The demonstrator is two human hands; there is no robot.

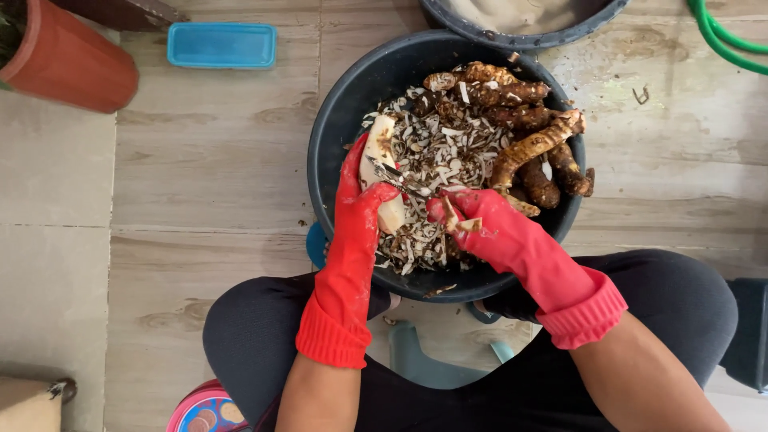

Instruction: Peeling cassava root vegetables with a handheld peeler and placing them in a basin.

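Peeling a root over the tub [336, 120].
L hand [358, 210], red glove: fingers clamped round the pale peeled root [382, 164], held over tub's left side. R hand [472, 220]: fingers closed on peeler [400, 180], blade at the root. Root looks stiff, fairly heavy, prob. slick where peeled; grip mid-length, on any unpeeled skin. Peel scraps [440, 160] and brown unpeeled roots [528, 148] fill tub.

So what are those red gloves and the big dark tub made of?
The red gloves, on the left hand and right hand, look like rubber: smooth, slightly shiny, with ribbed cuffs. The dark tub looks like moulded plastic, with a matte, thick rolled rim; I can't be sure.
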